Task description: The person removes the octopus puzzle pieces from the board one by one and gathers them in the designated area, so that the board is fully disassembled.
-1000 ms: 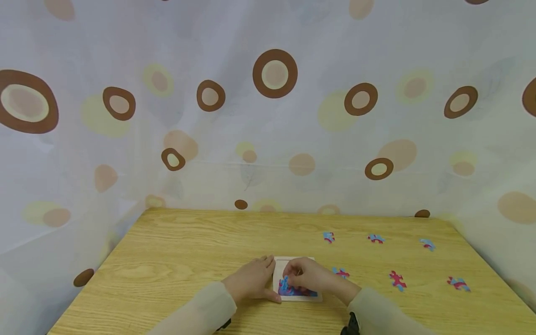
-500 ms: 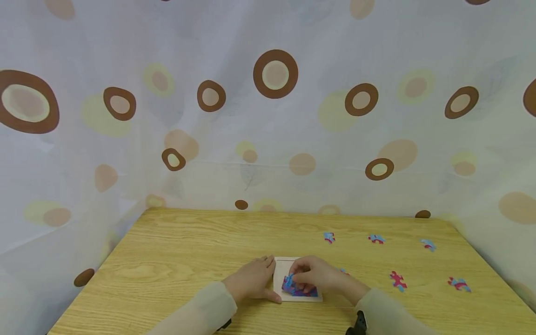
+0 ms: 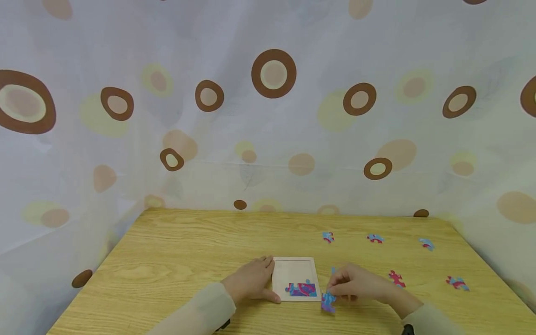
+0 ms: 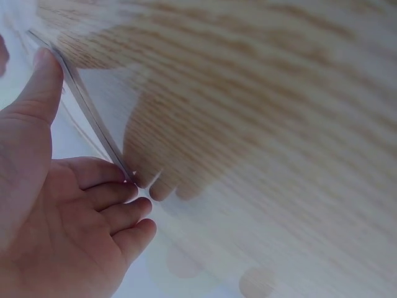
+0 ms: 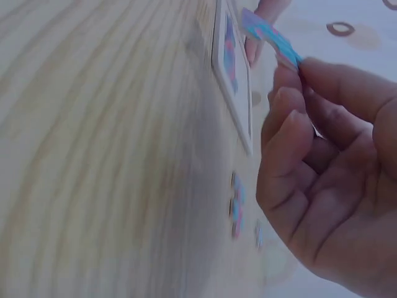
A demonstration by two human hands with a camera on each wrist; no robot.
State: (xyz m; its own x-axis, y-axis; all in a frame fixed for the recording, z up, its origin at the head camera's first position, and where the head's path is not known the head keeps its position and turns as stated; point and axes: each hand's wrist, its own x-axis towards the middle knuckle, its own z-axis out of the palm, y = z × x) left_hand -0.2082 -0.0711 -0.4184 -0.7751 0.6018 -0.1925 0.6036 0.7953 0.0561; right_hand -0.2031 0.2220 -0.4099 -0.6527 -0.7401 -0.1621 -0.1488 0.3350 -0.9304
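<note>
A pale puzzle tray (image 3: 294, 270) lies on the table, with joined blue, purple and pink puzzle pieces (image 3: 302, 290) in its near right corner. My left hand (image 3: 251, 280) rests against the tray's left side. Its thumb and fingers touch the tray edge, fairly straight, in the left wrist view. Just right of the tray's near corner, my right hand (image 3: 359, 284) pinches a blue and purple puzzle piece (image 3: 327, 301) between thumb and fingertips. In the right wrist view that puzzle piece (image 5: 273, 37) is tilted and held above the table.
Loose puzzle pieces lie to the right: a back row with one piece (image 3: 328, 237), another (image 3: 375, 238) and a third (image 3: 427, 244). Nearer are a pink piece (image 3: 397, 278) and a pink-blue piece (image 3: 457, 283). One piece (image 3: 333, 270) is mostly hidden behind my right hand. A patterned curtain (image 3: 268, 186) borders the table.
My right hand has moved from over the tray to its right, carrying the pinched puzzle piece out and uncovering the joined pieces. My left hand has stayed at the tray's left side.
</note>
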